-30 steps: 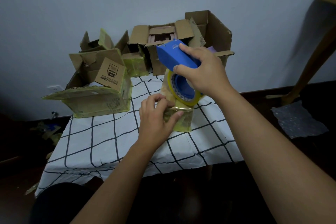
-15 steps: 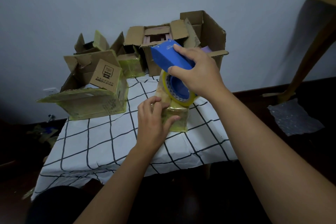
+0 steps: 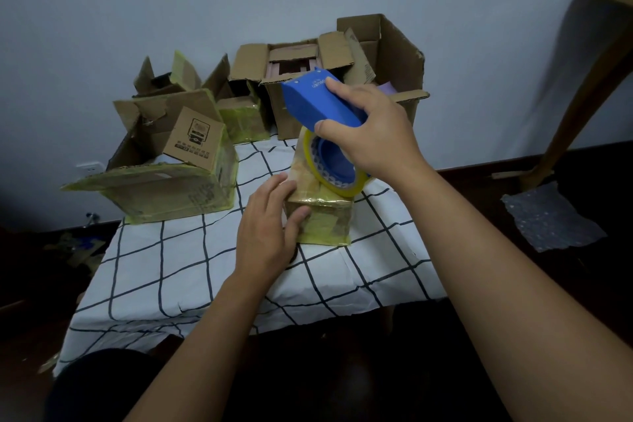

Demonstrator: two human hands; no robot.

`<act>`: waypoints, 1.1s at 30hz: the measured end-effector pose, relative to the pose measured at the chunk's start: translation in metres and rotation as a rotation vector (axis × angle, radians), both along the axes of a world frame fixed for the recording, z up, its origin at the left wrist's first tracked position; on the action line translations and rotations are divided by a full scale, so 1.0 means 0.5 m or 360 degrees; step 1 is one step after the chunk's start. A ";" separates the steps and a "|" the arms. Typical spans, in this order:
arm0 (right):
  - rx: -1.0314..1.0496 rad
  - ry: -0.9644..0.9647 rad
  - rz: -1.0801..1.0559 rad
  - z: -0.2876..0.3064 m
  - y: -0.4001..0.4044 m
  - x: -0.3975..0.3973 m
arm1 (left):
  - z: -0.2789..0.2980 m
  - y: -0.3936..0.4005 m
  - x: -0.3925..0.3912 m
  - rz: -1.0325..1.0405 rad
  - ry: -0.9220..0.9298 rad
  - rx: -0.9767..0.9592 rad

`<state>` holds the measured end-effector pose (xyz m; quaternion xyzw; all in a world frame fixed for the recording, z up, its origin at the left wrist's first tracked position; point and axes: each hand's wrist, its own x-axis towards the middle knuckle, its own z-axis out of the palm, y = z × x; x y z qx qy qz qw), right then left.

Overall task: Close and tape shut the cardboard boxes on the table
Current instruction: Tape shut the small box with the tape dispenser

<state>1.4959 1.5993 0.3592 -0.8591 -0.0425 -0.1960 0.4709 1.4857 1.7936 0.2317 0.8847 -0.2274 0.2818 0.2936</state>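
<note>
Taping step underway: your right hand (image 3: 373,134) grips tape dispenser (image 3: 317,103) atop small box (image 3: 323,216); left hand (image 3: 270,226) clasps box's side. Next, prob.: draw tape across, keep box steady.

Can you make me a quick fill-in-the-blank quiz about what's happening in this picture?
1. The right hand grips a ____ tape dispenser.
2. The left hand holds the small box on the ____ tablecloth.
3. The boxes at the back have their flaps ____.

Missing words: blue; checked; open
</note>
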 end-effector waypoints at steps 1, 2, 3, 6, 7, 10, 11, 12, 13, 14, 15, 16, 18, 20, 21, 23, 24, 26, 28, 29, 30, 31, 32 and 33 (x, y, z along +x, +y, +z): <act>0.0007 -0.0004 0.0002 -0.001 -0.001 0.000 | 0.002 0.002 0.000 -0.0018 0.0039 0.0008; 0.0009 -0.0005 0.0003 -0.002 -0.001 0.001 | 0.006 0.003 0.001 -0.0032 0.0051 0.0033; 0.0004 -0.0005 0.0006 -0.003 0.000 0.002 | 0.010 0.005 0.003 -0.0042 0.0045 0.0061; -0.0015 0.0001 0.0009 0.000 0.003 0.004 | 0.024 0.008 0.005 -0.0087 0.0063 0.0089; -0.0013 0.0000 0.0009 0.000 0.002 0.004 | 0.027 0.007 0.003 -0.0090 0.0048 0.0100; 0.0016 -0.0008 0.0010 -0.003 0.000 0.005 | 0.036 -0.015 -0.008 -0.0046 -0.0051 0.0148; 0.0023 -0.0009 0.0013 -0.003 0.000 0.005 | 0.037 -0.029 -0.009 -0.0037 -0.0062 0.0164; 0.0028 -0.0009 0.0014 -0.003 0.001 0.005 | 0.036 -0.044 -0.009 -0.0024 -0.0069 0.0183; 0.0034 -0.0010 0.0015 -0.003 0.000 0.005 | 0.034 -0.058 -0.009 0.0001 -0.0087 0.0194; 0.0043 -0.0012 0.0015 -0.003 -0.001 0.005 | 0.028 -0.069 -0.008 0.0034 -0.0114 0.0186; 0.0053 -0.0014 0.0016 -0.004 -0.002 0.004 | 0.020 -0.076 -0.008 0.0063 -0.0138 0.0160; 0.0062 -0.0019 0.0016 -0.005 -0.003 0.003 | 0.012 -0.080 -0.010 0.0082 -0.0150 0.0125; 0.0080 -0.0026 0.0012 -0.007 -0.006 0.002 | 0.002 -0.086 -0.016 0.0118 -0.0132 0.0051; 0.0076 -0.0032 0.0010 -0.008 -0.004 0.003 | 0.001 -0.097 -0.021 0.0189 -0.0076 -0.0011; 0.0061 -0.0033 0.0011 -0.007 -0.003 0.004 | 0.002 -0.105 -0.021 0.0235 -0.0058 -0.0033; 0.0029 -0.0030 0.0010 -0.005 0.001 0.004 | 0.002 -0.121 -0.022 0.0337 -0.0062 -0.0058; 0.0022 -0.0031 0.0008 -0.006 0.001 0.004 | 0.001 -0.127 -0.023 0.0380 -0.0074 -0.0070; 0.0027 -0.0035 0.0005 -0.007 0.001 0.003 | -0.002 -0.135 -0.024 0.0444 -0.0107 -0.0074; 0.0033 -0.0041 0.0002 -0.008 0.000 0.002 | -0.002 -0.140 -0.023 0.0488 -0.0139 -0.0043; 0.0030 -0.0041 0.0002 -0.007 0.001 0.002 | -0.001 -0.141 -0.022 0.0506 -0.0147 -0.0031; 0.0025 -0.0039 0.0000 -0.007 0.001 0.002 | 0.001 -0.142 -0.022 0.0513 -0.0148 -0.0029; 0.0017 -0.0036 0.0000 -0.006 0.001 0.001 | 0.001 -0.141 -0.022 0.0505 -0.0149 -0.0032; 0.0012 -0.0035 0.0000 -0.006 0.001 0.001 | 0.001 -0.138 -0.022 0.0487 -0.0155 -0.0030; 0.0009 -0.0036 0.0000 -0.006 0.001 0.001 | -0.001 -0.135 -0.021 0.0465 -0.0162 -0.0018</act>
